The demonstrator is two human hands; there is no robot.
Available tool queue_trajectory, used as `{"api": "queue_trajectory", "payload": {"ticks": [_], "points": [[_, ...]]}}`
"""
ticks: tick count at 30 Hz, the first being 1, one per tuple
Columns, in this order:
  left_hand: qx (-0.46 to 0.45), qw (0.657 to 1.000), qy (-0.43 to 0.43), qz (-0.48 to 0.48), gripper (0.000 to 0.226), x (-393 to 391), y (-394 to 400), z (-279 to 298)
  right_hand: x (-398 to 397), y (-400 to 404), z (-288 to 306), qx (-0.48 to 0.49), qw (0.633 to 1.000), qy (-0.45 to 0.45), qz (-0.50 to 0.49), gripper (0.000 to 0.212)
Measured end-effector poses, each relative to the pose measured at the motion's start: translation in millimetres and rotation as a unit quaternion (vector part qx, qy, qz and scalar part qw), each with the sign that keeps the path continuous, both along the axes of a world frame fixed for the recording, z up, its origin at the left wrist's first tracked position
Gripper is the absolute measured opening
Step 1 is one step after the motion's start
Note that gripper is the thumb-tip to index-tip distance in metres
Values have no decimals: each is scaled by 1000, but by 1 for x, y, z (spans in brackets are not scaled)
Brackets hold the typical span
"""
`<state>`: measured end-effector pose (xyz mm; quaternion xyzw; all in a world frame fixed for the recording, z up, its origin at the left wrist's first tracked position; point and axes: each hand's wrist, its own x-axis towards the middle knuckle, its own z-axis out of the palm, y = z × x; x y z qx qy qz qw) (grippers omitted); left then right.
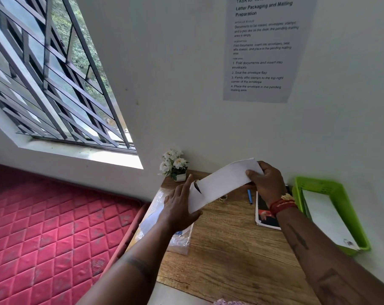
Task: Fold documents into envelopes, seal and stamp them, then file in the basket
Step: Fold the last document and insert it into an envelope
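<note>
The wooden desk (230,249) is sitting tight against the white wall (186,84), with a red mattress (43,227) running along its left edge and bare wood lying open below both hands. The right hand (267,183) is pinching the upper end of a white envelope (221,183), thumb curled over its face. The left hand (177,208) is cradling the lower end, fingers mostly straight, thumb underneath. The envelope is hanging above the desk, its long axis slanting from lower left up to upper right. It is looking plain white, with a dark torn-looking slit near the left grip. Right of the right hand, a green basket (314,183) is holding a white sheet (325,216)
</note>
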<state>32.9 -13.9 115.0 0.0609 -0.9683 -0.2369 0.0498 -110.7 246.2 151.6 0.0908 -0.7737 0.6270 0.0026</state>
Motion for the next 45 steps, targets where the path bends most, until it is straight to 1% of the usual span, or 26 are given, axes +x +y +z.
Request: {"api": "queue_trajectory", "payload": {"ticks": [3,4,6,11,16,23,29,35,40,43,45], "points": [[4,1000,6,-4,124,1,-1,1,-1,5,4,97,994,36,41,21],[-1,1000,6,-7,123,2,-1,1,1,5,5,114,991,50,48,21],[-15,1000,0,-15,121,2,0,-1,5,1,9,112,990,65,46,20],[-20,999,-4,-26,120,7,2,-1,12,-10,20,100,992,76,-1,16],[-19,999,2,-30,120,5,2,5,7,-15,37,94,991,100,0,17],[-12,999,7,-30,121,7,2,10,-3,-15,48,42,995,84,-18,18],[-10,999,16,-34,122,5,9,9,2,-23,44,76,991,102,-39,18],[9,999,24,-30,121,0,14,9,8,-22,50,92,983,151,-46,18],[6,999,30,-33,121,-4,19,7,20,-24,42,115,980,156,-51,16],[6,999,23,-36,121,-6,19,6,21,-25,46,147,980,132,-5,16],[-2,999,20,-43,121,-8,19,6,22,-27,49,182,974,130,25,16]]}}
